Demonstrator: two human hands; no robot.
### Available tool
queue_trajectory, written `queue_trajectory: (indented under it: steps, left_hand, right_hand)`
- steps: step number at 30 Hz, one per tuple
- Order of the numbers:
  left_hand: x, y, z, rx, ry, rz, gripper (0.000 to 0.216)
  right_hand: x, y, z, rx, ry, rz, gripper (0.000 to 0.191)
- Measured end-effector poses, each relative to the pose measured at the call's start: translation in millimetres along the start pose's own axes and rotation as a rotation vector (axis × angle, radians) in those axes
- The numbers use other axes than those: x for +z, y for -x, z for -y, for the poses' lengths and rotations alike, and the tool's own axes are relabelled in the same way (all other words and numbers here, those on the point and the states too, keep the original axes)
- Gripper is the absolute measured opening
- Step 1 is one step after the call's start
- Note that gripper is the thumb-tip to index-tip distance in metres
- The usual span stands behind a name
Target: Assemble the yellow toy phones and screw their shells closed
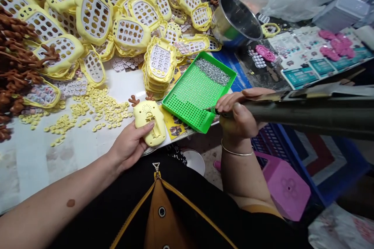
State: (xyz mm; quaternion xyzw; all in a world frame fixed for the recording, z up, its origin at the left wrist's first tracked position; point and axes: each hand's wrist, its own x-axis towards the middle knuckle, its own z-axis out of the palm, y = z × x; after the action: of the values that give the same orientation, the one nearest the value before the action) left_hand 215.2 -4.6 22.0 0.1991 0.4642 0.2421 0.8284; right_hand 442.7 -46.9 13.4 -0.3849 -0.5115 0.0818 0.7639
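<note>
My left hand [131, 142] holds a yellow toy phone [146, 113] with brown antlers, its back turned up. The thumb lies over the toy's uncovered battery compartment. My right hand [241, 114] is wrapped round a dark electric screwdriver [309, 111], whose body stretches to the right edge. Its bit points down over the near right part of a green perforated tray [187, 85]; whether the tip touches a screw I cannot tell. Small silver screws [212, 71] lie heaped at the tray's far end.
Yellow shell halves [93, 17] with button grids pile up at the back left. Loose yellow buttons [102, 107] and brown antlers [14, 62] lie at left. A metal pot [238, 19] stands behind the tray. Pink parts [336, 44] rest on printed sheets. Below right is a pink stool [288, 188].
</note>
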Motion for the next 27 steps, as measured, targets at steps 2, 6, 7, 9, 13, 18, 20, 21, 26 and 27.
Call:
queue_trajectory:
  steps: [2,6,7,9,13,18,20,21,26,27]
  left_hand:
    - [-0.1,0.0,-0.3,-0.005,0.005,0.000,0.037]
    - [-1.4,-0.3,0.1,-0.005,0.013,-0.004,0.039]
    - [-1.8,-0.5,0.3,-0.006,0.012,-0.001,0.039]
    - [-2.4,-1.2,0.7,-0.005,0.016,0.003,0.038]
    - [-2.7,-2.9,2.1,0.024,0.066,-0.016,0.032]
    - [-3.5,-4.5,8.0,0.061,0.091,0.006,0.030]
    - [-4.2,-4.9,11.0,0.081,0.086,0.020,0.028]
    - [-4.5,-5.1,12.4,0.091,0.082,0.027,0.027]
    - [-4.9,-4.5,16.1,0.132,0.074,0.081,0.022]
    - [-5.0,-4.3,16.4,0.138,0.077,0.087,0.023]
  right_hand:
    - [0.3,0.8,0.2,0.028,0.031,-0.001,0.017]
    - [-0.1,1.5,-2.1,0.091,0.095,0.017,0.017]
    - [-0.4,1.3,-3.0,0.094,0.088,0.025,0.016]
    - [-1.2,0.6,-3.3,0.098,0.043,0.039,0.016]
    - [2.9,0.8,11.8,0.108,-0.030,0.011,0.019]
    - [31.6,12.0,56.8,0.171,-0.145,0.013,0.019]
    - [46.5,19.3,70.1,0.231,-0.237,0.145,0.020]
    - [53.4,23.1,74.0,0.254,-0.288,0.222,0.022]
    - [76.7,38.0,73.6,0.258,-0.451,0.390,0.033]
    - [79.1,39.9,72.1,0.259,-0.460,0.394,0.035]
